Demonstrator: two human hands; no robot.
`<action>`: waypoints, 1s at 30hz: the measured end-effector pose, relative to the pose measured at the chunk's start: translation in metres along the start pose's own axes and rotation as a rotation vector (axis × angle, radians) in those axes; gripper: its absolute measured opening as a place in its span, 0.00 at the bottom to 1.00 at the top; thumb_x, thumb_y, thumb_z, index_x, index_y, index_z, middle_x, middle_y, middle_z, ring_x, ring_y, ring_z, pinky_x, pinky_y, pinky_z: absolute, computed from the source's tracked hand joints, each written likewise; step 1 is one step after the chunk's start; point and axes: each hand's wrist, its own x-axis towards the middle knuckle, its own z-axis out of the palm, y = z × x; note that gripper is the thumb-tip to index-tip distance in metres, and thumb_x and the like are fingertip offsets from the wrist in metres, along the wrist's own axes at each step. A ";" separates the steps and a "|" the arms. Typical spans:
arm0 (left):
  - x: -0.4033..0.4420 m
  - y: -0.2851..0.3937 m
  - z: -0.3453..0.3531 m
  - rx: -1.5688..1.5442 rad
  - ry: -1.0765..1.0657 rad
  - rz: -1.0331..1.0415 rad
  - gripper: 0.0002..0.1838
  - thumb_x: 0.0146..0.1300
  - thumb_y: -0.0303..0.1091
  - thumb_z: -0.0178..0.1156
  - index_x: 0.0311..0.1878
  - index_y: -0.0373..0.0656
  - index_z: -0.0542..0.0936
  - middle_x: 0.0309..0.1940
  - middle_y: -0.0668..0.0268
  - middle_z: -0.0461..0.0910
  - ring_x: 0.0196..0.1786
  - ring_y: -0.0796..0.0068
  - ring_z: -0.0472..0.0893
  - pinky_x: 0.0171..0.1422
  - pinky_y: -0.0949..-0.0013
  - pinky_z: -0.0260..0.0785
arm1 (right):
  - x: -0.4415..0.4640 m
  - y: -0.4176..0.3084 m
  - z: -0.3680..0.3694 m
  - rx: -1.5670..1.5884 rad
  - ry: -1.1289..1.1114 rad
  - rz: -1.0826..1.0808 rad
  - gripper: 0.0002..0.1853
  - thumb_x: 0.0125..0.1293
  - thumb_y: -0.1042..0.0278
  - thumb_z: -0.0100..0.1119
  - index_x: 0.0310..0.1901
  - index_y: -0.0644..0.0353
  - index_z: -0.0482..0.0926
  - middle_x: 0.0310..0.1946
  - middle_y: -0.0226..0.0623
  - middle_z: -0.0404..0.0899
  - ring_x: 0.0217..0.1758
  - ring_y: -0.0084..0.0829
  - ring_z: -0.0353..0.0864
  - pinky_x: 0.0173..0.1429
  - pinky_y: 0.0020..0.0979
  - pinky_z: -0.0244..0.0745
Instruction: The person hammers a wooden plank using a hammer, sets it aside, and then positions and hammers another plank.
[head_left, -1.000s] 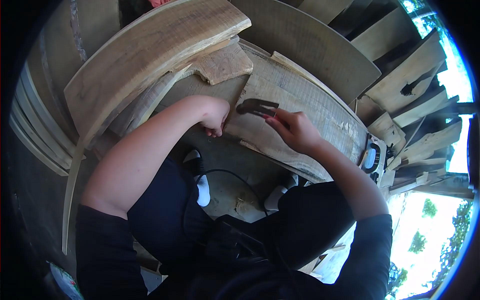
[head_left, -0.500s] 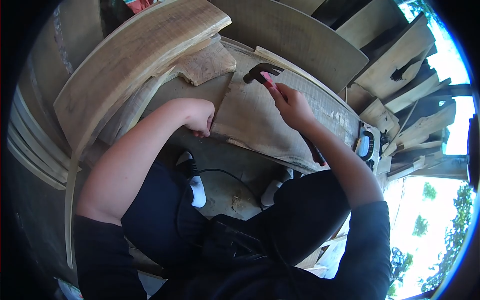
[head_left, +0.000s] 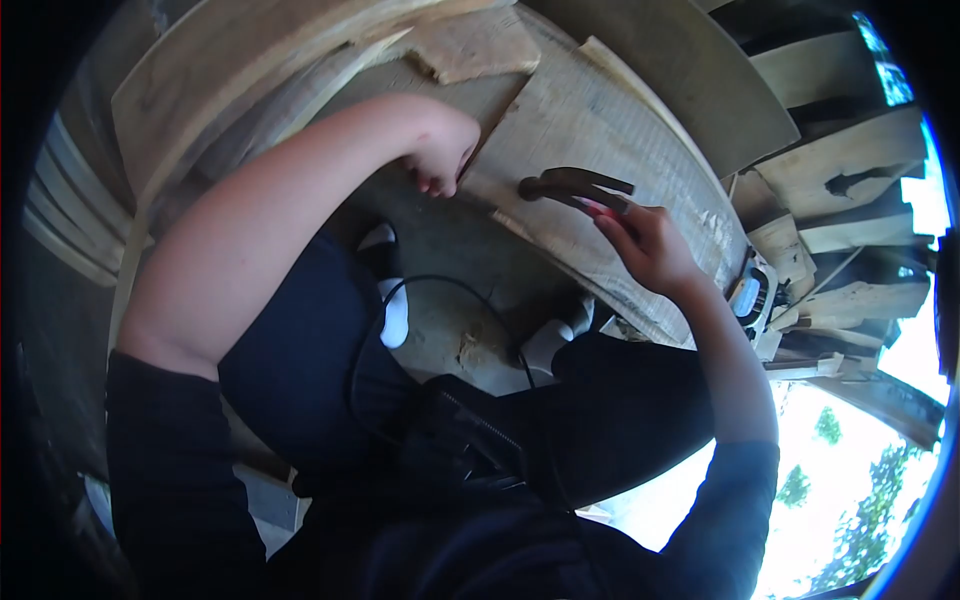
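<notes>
A claw hammer (head_left: 578,184) with a dark metal head and some red on its handle is in my right hand (head_left: 655,248), fingers wrapped round the handle. Its head is over the pale wooden board (head_left: 600,130), the striking face pointing left and the claw right. My left hand (head_left: 446,152) is closed at the board's near left edge, fingers curled downward. Whatever may be between those fingers is hidden from this angle.
A thick curved plank (head_left: 240,75) lies on the left, with a smaller wood piece (head_left: 480,45) beside it. A power tool (head_left: 752,290) sits at the board's right end. Several boards (head_left: 850,165) lean at the right. A black cable (head_left: 440,277) loops near my feet.
The view has shifted, so the board and planks sit higher in the picture. The hammer has turned, with its head now lying more sideways. My left hand stays at the board's edge.
</notes>
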 end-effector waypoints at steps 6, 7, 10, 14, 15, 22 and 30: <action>-0.001 0.001 -0.002 -0.001 0.005 0.001 0.07 0.64 0.31 0.70 0.35 0.36 0.87 0.30 0.63 0.89 0.32 0.76 0.88 0.39 0.68 0.80 | -0.027 0.015 0.003 -0.082 -0.034 -0.053 0.06 0.70 0.70 0.63 0.42 0.64 0.81 0.21 0.44 0.74 0.22 0.46 0.75 0.30 0.42 0.69; -0.001 0.001 0.000 -0.004 0.011 -0.010 0.07 0.64 0.31 0.70 0.35 0.36 0.87 0.31 0.63 0.89 0.32 0.76 0.88 0.39 0.68 0.80 | -0.031 0.017 0.004 -0.078 -0.045 -0.059 0.06 0.70 0.70 0.63 0.42 0.64 0.81 0.21 0.44 0.74 0.22 0.46 0.75 0.30 0.42 0.69; 0.000 0.003 0.000 0.001 0.012 -0.024 0.07 0.64 0.31 0.70 0.35 0.37 0.87 0.31 0.63 0.89 0.32 0.76 0.88 0.39 0.68 0.80 | -0.034 0.024 0.005 -0.110 -0.024 -0.111 0.06 0.70 0.70 0.64 0.40 0.65 0.81 0.20 0.43 0.73 0.22 0.45 0.75 0.29 0.41 0.68; -0.001 0.004 0.002 0.025 0.023 -0.026 0.07 0.64 0.31 0.70 0.35 0.37 0.87 0.31 0.64 0.89 0.31 0.76 0.88 0.38 0.68 0.80 | -0.033 0.021 0.006 -0.005 0.021 0.055 0.10 0.72 0.65 0.65 0.46 0.65 0.83 0.18 0.42 0.73 0.21 0.40 0.74 0.28 0.39 0.66; -0.001 0.004 0.002 0.020 0.022 -0.023 0.07 0.64 0.31 0.70 0.35 0.37 0.87 0.31 0.64 0.89 0.31 0.76 0.88 0.38 0.68 0.79 | -0.029 0.022 0.004 0.016 0.036 0.125 0.12 0.73 0.64 0.65 0.49 0.64 0.84 0.18 0.42 0.73 0.20 0.38 0.73 0.28 0.39 0.66; -0.003 0.001 -0.001 -0.026 0.008 -0.002 0.08 0.63 0.33 0.71 0.35 0.37 0.86 0.31 0.64 0.89 0.32 0.76 0.88 0.40 0.67 0.79 | -0.009 0.035 -0.008 -0.057 0.128 0.140 0.14 0.78 0.59 0.59 0.51 0.62 0.84 0.20 0.42 0.74 0.21 0.35 0.73 0.32 0.38 0.68; -0.007 0.004 -0.003 -0.019 -0.010 -0.028 0.09 0.64 0.34 0.70 0.38 0.37 0.87 0.32 0.64 0.89 0.34 0.75 0.88 0.39 0.67 0.79 | 0.010 0.069 -0.008 0.068 0.287 0.314 0.21 0.79 0.49 0.56 0.48 0.64 0.83 0.20 0.39 0.74 0.23 0.30 0.73 0.33 0.36 0.70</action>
